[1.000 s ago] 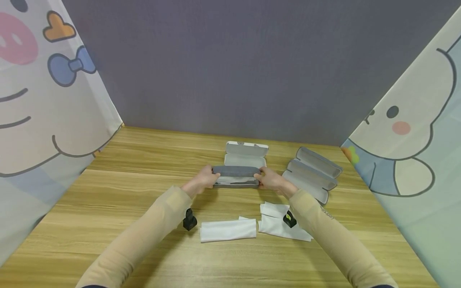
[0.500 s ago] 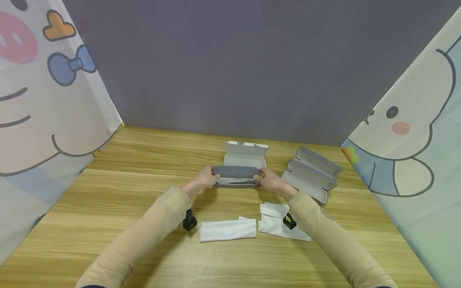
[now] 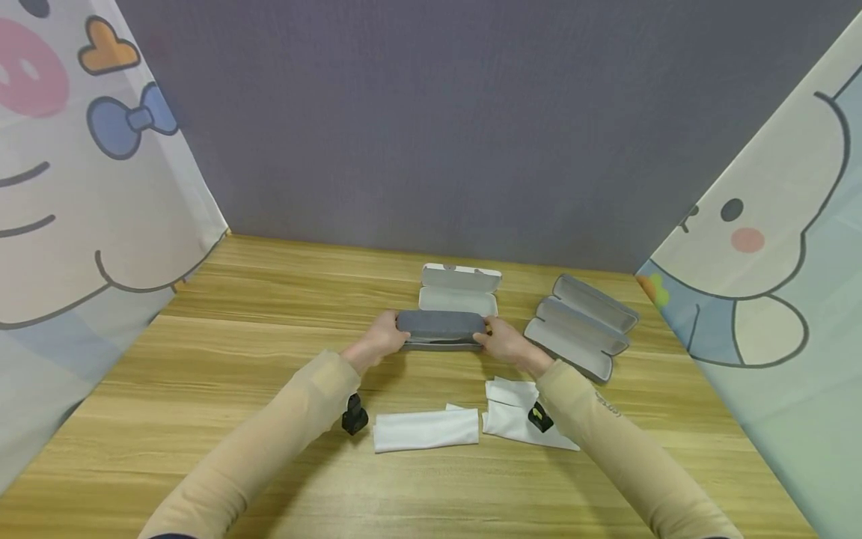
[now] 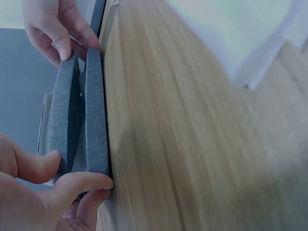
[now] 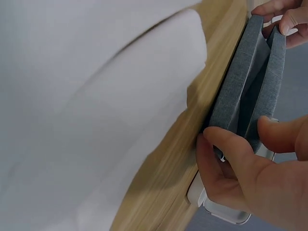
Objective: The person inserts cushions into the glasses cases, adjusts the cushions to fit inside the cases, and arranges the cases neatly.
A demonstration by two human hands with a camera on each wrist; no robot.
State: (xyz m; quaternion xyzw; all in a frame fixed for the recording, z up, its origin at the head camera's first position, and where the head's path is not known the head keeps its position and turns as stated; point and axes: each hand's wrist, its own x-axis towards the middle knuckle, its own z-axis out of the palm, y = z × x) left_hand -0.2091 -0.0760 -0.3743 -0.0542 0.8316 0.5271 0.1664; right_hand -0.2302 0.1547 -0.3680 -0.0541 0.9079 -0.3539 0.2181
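A dark grey glasses case point(image 3: 441, 323) lies lengthwise in front of me, its lid lowered over the base with a narrow gap along the front. My left hand point(image 3: 384, 335) grips its left end, and my right hand point(image 3: 503, 340) grips the opposite end. In the left wrist view, the thumb of the left hand point(image 4: 43, 192) presses on the lid while its fingers bear on the base. The right wrist view shows the right hand point(image 5: 260, 168) pinching its end of the case point(image 5: 240, 77) the same way. What lies inside is mostly hidden.
Behind the held case stands an open white case point(image 3: 459, 292). An open grey case point(image 3: 582, 326) with several hollow sections lies to the right. Nearer me are a folded white cloth point(image 3: 426, 430) and a second white cloth point(image 3: 515, 419), partly under the right forearm.
The lid of the glasses case has come down towards the base, narrowing the front gap. Both hands keep their hold on the ends, and the other cases and cloths stay put.
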